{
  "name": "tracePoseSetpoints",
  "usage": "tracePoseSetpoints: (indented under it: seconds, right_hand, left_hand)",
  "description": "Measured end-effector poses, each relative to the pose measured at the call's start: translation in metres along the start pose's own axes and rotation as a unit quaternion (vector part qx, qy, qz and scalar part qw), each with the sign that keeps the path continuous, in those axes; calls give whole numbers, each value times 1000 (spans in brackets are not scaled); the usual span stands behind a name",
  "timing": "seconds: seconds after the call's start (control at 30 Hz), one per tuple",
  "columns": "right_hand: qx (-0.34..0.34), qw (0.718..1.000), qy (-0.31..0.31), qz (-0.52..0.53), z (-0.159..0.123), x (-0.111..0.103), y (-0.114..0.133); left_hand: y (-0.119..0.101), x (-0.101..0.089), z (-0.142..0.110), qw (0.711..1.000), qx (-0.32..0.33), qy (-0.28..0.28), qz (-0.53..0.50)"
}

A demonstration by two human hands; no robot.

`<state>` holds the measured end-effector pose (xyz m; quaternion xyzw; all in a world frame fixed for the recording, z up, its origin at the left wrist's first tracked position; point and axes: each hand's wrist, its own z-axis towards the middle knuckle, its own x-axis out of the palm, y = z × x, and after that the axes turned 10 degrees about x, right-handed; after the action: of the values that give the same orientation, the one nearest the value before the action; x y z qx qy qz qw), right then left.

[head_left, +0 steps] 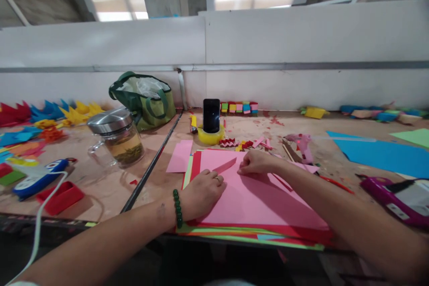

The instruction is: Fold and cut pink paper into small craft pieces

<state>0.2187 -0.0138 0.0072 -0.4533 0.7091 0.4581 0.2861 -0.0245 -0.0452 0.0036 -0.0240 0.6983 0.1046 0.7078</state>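
Note:
Pink sheets (254, 205) top a stack of coloured paper in front of me. My left hand (205, 191), with a ring and a green bead bracelet, rests on the stack's left side, its fingers curled around the lower end of a folded pink paper strip (225, 165). The strip slants up to the right. Close to its far end, my right hand (255, 162) is closed in a pinch low over the pink paper; whatever its fingertips hold is hidden. A thin red strip (282, 182) lies on the sheet by my right forearm.
A phone (211, 116) stands in a yellow tape roll (210, 136) behind the stack. To the right are a pink glue gun (303, 146), blue paper (382, 154) and a purple device (395, 199). A glass tea jar (120, 140), a green bag (147, 103) and a red paper box (60, 197) stand left.

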Motion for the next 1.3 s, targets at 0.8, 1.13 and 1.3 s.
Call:
tracePoseSetpoints:
  seconds: [0.8, 1.13, 1.3]
  right_hand:
    - [-91, 955, -190, 207, -11, 39, -11]
    - [-249, 931, -152, 218, -17, 32, -1]
    - [-246, 940, -221, 82, -33, 37, 7]
  left_hand:
    - [49, 22, 58, 834, -301, -203, -415]
    - [41, 12, 40, 667, -262, -222, -661]
    - [39, 16, 37, 628, -287, -230, -686]
